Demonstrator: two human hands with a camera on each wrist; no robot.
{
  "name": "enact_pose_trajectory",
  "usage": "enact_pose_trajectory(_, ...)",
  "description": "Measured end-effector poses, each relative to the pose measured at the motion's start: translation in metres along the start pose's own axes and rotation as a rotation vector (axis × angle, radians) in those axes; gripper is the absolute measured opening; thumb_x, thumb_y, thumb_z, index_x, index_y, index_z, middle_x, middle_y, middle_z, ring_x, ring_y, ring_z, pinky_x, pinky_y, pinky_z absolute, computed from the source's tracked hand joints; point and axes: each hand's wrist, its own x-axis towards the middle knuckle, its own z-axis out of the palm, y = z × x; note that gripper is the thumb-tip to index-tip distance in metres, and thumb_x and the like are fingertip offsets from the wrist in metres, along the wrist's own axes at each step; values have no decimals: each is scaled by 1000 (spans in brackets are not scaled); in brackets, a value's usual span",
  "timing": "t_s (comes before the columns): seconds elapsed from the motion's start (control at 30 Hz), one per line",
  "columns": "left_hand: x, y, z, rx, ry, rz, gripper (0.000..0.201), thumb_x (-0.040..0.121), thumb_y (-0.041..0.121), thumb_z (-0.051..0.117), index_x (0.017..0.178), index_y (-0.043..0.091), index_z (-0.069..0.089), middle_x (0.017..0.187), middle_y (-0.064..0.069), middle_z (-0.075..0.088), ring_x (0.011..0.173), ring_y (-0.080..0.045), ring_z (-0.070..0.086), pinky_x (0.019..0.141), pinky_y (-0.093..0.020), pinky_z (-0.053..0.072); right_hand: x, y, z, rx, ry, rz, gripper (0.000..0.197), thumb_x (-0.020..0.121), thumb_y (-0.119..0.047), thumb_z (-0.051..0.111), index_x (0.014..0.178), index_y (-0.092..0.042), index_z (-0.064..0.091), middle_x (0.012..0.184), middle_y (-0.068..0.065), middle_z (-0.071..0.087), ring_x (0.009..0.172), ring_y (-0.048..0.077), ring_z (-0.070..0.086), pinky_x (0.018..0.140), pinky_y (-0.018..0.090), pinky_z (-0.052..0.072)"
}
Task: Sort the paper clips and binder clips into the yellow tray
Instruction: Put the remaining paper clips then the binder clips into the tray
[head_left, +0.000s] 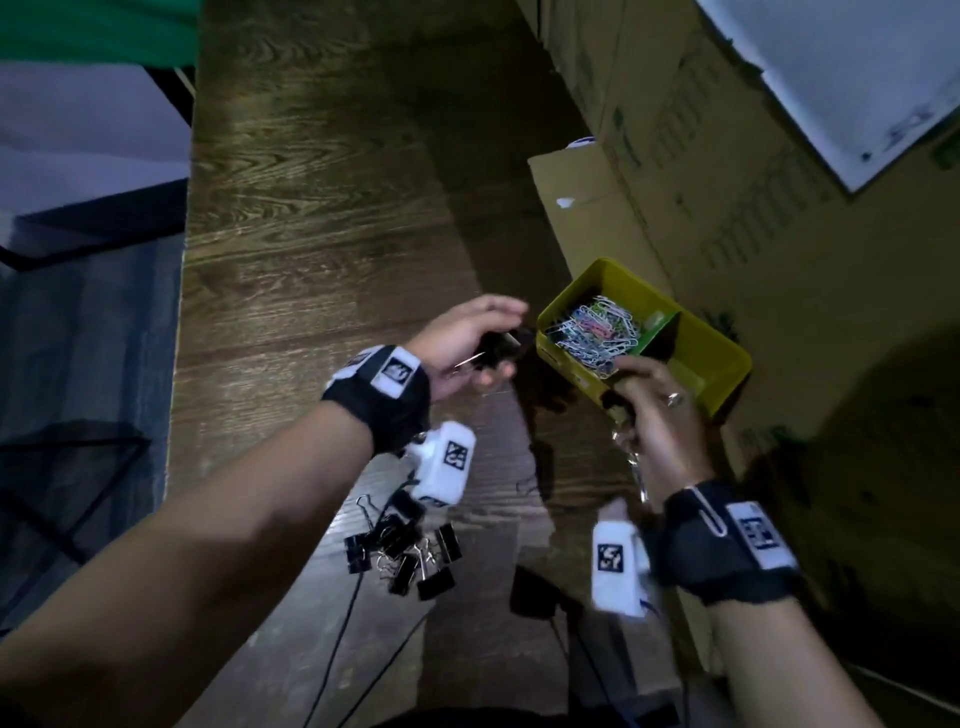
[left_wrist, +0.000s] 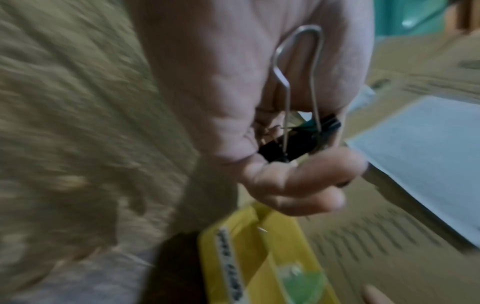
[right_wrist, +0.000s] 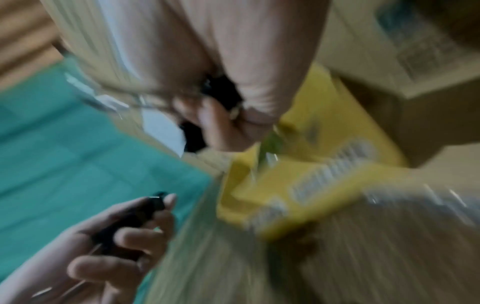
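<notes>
the yellow tray (head_left: 724, 364) stands at the right edge of the desk (head_left: 311, 218), against a stack of cardboard boxes (head_left: 701, 156). a green divider (head_left: 657, 332) splits it into two compartments. the far-left compartment holds a tangled heap of paper clips (head_left: 597, 332), thin bent wire, some plain silver, some coated in pastel colours. the near-right compartment shows bare yellow floor where it is visible.

the left hand (head_left: 467, 338) curls around a black binder clip (left_wrist: 298, 142), just left of the tray rim. the clip is a folded black metal body with springy silver wire handles; one handle loop lies against the palm. the right hand (head_left: 660, 415) is closed on more binder clips, their wire handles hanging below the fist, over the tray's near corner.

step in hand, as judged: deposit the binder clips in the bare compartment.
- carry each hand past the divider before releasing; a drop from the left rim would land among the paper clips.
- release low; the hard metal bodies could bounce on the smooth tray floor.
- expect wire handles to snag one another.

a loose cluster of binder clips (head_left: 405, 551) remains on the wood-grain desk near the person. one paper clip (head_left: 709, 512) is hooked on the right wrist strap.
</notes>
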Motion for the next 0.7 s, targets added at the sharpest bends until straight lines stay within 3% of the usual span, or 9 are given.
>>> enact_pose_trajectory(0.07, 12, 13, 43, 170, -63, 0, 10, 91, 16, 53, 99, 17, 58, 88, -9, 58, 48, -18, 52, 32, -16, 36, 15, -21, -22, -90, 102, -15, 16, 87, -12, 55, 86, -23, 66, 81, 7, 60, 57, 18, 49, 46, 20, 39)
enact_pose_trajectory(0.17, 28, 22, 103, 408, -113, -6, 2, 90, 17, 57, 91, 16, 58, 88, -11, 58, 56, -20, 51, 38, -23, 44, 38, -37, -46, -317, 197, -58, 5, 84, -23, 59, 83, -25, 64, 90, 5, 65, 81, 22, 58, 70, 29, 45)
enact_pose_trajectory(0.2, 34, 21, 119, 465, -106, 1, 4, 88, 18, 59, 91, 16, 57, 85, -10, 57, 60, -20, 53, 43, -26, 49, 45, -39, -51, -401, 213, -56, 6, 83, -26, 59, 86, -24, 64, 91, 4, 65, 85, 23, 59, 75, 29, 45)
enact_pose_trajectory(0.27, 48, 17, 141, 588, -75, 29, 15, 84, 19, 63, 98, 14, 59, 89, -9, 58, 77, -23, 59, 63, -38, 58, 55, -41, -61, -526, 195, -40, 18, 81, -32, 57, 96, -25, 63, 97, 6, 68, 91, 28, 64, 84, 35, 50)
enact_pose_trajectory(0.3, 54, 13, 148, 645, -65, 38, 21, 83, 19, 64, 103, 13, 59, 95, -11, 61, 87, -26, 61, 73, -41, 58, 57, -40, -65, -571, 175, -29, 23, 81, -32, 56, 101, -25, 63, 102, 8, 68, 95, 30, 64, 88, 40, 50)
enact_pose_trajectory(0.37, 61, 6, 155, 700, -71, 33, 32, 83, 20, 63, 114, 14, 57, 110, -15, 62, 99, -30, 61, 80, -42, 56, 58, -35, -72, -622, 134, 2, 32, 83, -28, 57, 114, -24, 60, 113, 7, 65, 104, 31, 61, 93, 42, 48)
enact_pose_trajectory(0.53, 60, -3, 149, 898, -113, 159, 47, 90, 28, 55, 135, 17, 45, 132, -8, 54, 117, -24, 52, 97, -30, 43, 47, -22, -76, -547, 103, -45, 48, 81, -17, 62, 128, -24, 53, 123, 8, 62, 114, 26, 57, 99, 39, 45)
enact_pose_trajectory(0.6, 54, -4, 140, 872, -114, 215, 38, 93, 23, 52, 130, 15, 50, 127, -10, 58, 114, -25, 54, 93, -28, 43, 36, -17, -74, -573, 191, -112, 47, 83, -16, 63, 128, -20, 54, 121, 9, 63, 114, 27, 58, 96, 33, 44)
enact_pose_trajectory(0.7, 36, -7, 108, 639, -122, 226, 18, 93, 12, 51, 107, 11, 63, 100, -13, 67, 88, -28, 63, 70, -31, 48, 22, -6, -70, -707, 287, -42, 59, 83, -18, 64, 137, -10, 41, 131, 20, 50, 122, 37, 46, 98, 39, 38)
